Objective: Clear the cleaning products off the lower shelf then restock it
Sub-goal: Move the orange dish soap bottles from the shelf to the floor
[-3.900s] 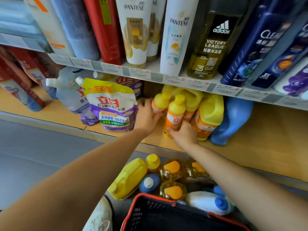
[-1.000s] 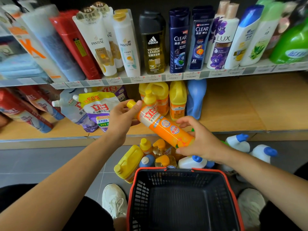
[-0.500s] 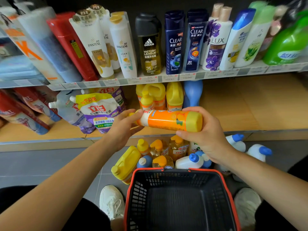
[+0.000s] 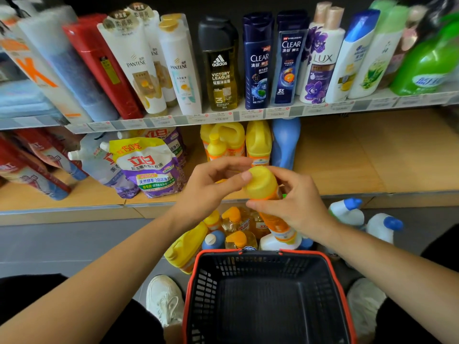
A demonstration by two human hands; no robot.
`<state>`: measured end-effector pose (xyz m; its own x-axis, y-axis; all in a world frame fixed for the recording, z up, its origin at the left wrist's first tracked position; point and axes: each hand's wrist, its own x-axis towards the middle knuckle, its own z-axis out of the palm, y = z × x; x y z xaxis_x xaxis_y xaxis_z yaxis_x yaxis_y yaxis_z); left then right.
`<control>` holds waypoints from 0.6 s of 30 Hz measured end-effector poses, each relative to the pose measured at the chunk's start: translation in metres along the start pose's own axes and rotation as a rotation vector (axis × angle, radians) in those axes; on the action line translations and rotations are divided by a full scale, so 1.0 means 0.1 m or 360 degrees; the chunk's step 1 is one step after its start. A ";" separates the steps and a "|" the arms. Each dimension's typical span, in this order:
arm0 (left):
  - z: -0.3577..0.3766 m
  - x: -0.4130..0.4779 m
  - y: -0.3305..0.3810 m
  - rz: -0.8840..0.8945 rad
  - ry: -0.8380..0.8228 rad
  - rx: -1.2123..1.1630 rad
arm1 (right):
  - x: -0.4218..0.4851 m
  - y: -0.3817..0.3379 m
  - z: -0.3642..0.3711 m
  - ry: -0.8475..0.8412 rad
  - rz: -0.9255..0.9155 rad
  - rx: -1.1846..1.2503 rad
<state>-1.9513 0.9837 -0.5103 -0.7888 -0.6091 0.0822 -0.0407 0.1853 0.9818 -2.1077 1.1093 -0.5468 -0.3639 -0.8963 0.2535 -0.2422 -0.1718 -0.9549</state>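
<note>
Head view, and it all happens in the middle of the frame. The orange bottle [image 4: 278, 227] hangs tilted over the far rim of the basket [image 4: 331, 265], its yellow end up towards the camera. The right hand [image 4: 299, 203] has it, fingers wrapped round the body just under that yellow end. The left hand [image 4: 211, 188] comes in from the left with curled fingers, thumb tip set on the yellow end and the other fingers arched over it; whether they touch the far side, I cannot tell.

Behind the hands, the lower shelf [image 4: 352, 157] holds yellow jugs [image 4: 258, 141] and a blue bottle [image 4: 285, 142] standing side by side at centre, and a purple pouch [image 4: 149, 167] leaning at left.

Down on the floor, between shelf and basket, a yellow jug [image 4: 183, 249] lies tilted beside a cluster of amber bottles [image 4: 238, 238]. White bottles with blue caps [image 4: 346, 212] stand at right. The black, red-rimmed basket fills the bottom centre, with a white shoe [image 4: 164, 299] at its left.
</note>
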 end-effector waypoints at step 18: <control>0.06 -0.22 -0.09 0.0704 0.0423 0.0892 | 0.00 -0.05 0.17 -0.0163 0.0096 -0.0177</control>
<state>-1.9379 1.0002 -0.5216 -0.6328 -0.5392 0.5557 -0.1164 0.7757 0.6202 -2.0914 1.1030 -0.5449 -0.2888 -0.9414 0.1740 -0.3230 -0.0753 -0.9434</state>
